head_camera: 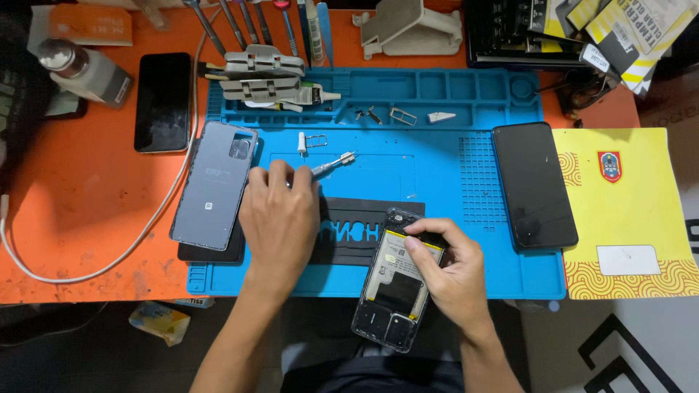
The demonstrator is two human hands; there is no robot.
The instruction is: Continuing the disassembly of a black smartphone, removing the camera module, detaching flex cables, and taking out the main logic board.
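Observation:
My left hand (280, 218) rests palm down on the blue work mat (451, 182), its fingers closed on a metal tool (331, 164) that points up and to the right. My right hand (448, 266) holds an opened phone body (389, 287) at the mat's near edge, fingers on its yellow-labelled battery; the phone tilts over the table edge toward me. A grey phone back cover (215, 182) lies just left of my left hand.
A black phone (533, 185) lies on the mat's right side, another black phone (162, 102) on the orange table at left. A SIM tray (315, 140) and small parts sit in the mat's upper compartments. A white cable (156, 218), a yellow booklet (626, 211) and tools are around.

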